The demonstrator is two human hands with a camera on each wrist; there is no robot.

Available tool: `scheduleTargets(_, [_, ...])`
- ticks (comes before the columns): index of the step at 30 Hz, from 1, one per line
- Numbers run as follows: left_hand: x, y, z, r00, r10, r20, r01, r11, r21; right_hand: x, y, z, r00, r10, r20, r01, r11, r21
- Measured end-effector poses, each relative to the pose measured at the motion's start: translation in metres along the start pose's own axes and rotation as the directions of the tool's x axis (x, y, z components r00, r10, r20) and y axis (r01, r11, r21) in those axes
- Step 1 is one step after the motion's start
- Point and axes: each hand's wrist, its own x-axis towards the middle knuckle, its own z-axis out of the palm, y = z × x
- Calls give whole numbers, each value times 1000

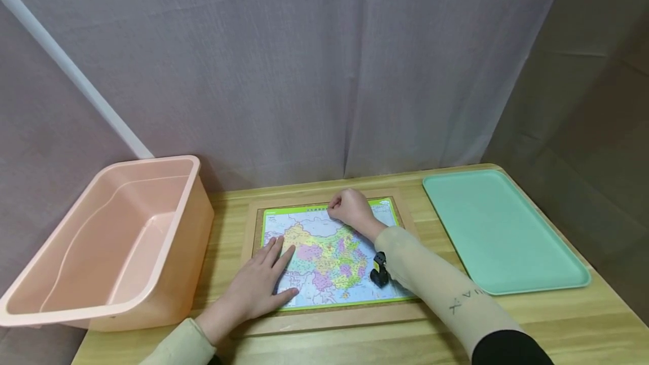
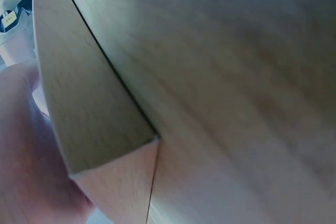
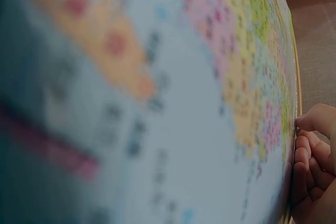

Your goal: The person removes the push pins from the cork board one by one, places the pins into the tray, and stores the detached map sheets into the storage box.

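Note:
A colourful printed map (image 1: 319, 258) with a green border lies on a wood-framed board (image 1: 284, 326), with brown backing showing round its edge. My left hand (image 1: 261, 280) rests on the left part of the map, fingers spread and flat. At the map's top edge, my right hand (image 1: 352, 208) is curled, its fingertips right at the green strip. In the right wrist view the thumb and bent fingers (image 3: 310, 166) come together at the map's surface; I cannot tell what is between them. The left wrist view shows the frame's corner (image 2: 105, 103) beside the left hand.
A deep pink basin (image 1: 177, 235) stands on the left of the wooden table (image 1: 547, 331). On the right lies a flat mint-green tray (image 1: 512, 230). Grey cloth (image 1: 284, 72) hangs close behind the table. A small black device (image 1: 379, 270) is at the right wrist, over the map.

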Motion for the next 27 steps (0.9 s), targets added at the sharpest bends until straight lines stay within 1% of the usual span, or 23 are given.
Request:
scheduleTargets(5, [0,0,0,1000,-3,-3,3,1000,2,0,0,0,1000,19,3,-19,1000,-1])
scheduleTargets(18, [0,-1,3,1000,3,-9,-2,1000,3,1,-2,1,1000,23,-4,-23,1000,-14])
scheduleTargets(23, [0,-1,3,1000,9,-22,-9,1000,3,1,1,1,999,34,-7,-34,999,32])
scheduleTargets(27, [0,-2,4,1000,4,-9,-4,1000,8,1,3,1,999,50,-9,-49,996,79])
